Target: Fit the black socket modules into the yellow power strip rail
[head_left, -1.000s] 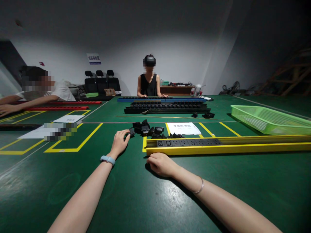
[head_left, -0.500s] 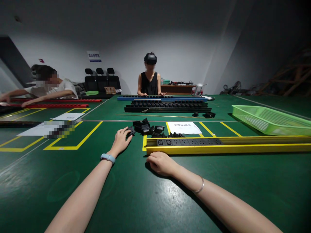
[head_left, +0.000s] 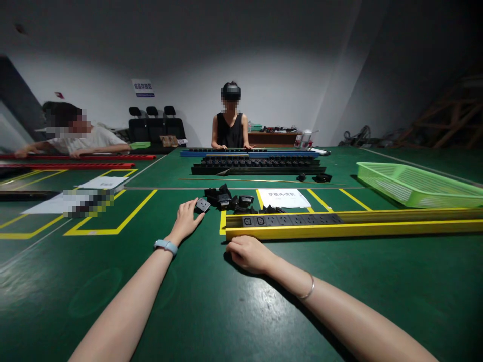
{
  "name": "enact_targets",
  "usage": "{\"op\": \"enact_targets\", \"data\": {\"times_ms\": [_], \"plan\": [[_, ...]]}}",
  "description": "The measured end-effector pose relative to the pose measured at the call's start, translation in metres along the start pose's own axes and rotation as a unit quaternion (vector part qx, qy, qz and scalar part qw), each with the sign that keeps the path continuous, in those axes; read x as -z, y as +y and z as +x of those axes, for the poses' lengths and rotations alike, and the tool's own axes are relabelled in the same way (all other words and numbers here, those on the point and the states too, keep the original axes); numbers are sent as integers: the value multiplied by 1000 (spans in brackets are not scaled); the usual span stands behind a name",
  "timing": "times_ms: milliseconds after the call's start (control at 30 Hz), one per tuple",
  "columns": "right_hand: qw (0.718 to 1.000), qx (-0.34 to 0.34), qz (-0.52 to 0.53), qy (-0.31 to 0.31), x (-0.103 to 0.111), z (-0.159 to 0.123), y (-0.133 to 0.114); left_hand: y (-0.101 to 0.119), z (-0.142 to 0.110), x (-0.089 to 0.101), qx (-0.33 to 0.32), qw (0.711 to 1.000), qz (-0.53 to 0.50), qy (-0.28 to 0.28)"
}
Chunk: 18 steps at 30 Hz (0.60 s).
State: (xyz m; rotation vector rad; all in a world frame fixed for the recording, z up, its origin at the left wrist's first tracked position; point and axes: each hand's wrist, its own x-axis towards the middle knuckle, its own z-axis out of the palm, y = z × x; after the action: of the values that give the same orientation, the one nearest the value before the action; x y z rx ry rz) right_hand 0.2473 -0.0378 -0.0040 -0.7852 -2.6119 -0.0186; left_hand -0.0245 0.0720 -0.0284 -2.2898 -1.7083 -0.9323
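Between the thumb and fingers of my left hand (head_left: 185, 221) is a black socket module (head_left: 203, 204), its slotted face turned up toward me. Just beyond it lies a loose pile of black socket modules (head_left: 223, 197). My right hand (head_left: 249, 254) rests curled on the table against the near left end of a yellow rail (head_left: 302, 233); its fingertips are tucked under, so their contents are hidden. Inside the rail's channel sits a row of black socket modules (head_left: 294, 220), two of a different face pattern at the left end.
A green mesh basket (head_left: 415, 183) stands at the right behind the rail. A printed sheet (head_left: 285, 198) lies behind it. Farther back are black rails (head_left: 256, 170) and a blue rail (head_left: 188, 154) before a co-worker (head_left: 230, 128). Another person leans over red rails (head_left: 75, 165) at left.
My left hand has tilted the socket module so that its slotted face shows. The right hand keeps its place at the rail's end. The person at left has drawn their arms in.
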Motion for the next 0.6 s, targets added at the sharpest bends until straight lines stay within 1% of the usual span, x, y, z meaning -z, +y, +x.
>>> {"op": "enact_targets", "data": {"times_ms": [300,400,500,600], "plan": [[1000,3,-8,4,-2,0,0,4,-1,4,6,1000,14,-1],[1000,4,-11,3,-2,0,0,4,-1,5,9,1000,7,10],[1000,4,-11,5,-2,0,0,6,-1,6,0,1000,-5,26],[1000,1,-9,2,0,0,-1,6,0,7,-13,1000,-9,23]]}}
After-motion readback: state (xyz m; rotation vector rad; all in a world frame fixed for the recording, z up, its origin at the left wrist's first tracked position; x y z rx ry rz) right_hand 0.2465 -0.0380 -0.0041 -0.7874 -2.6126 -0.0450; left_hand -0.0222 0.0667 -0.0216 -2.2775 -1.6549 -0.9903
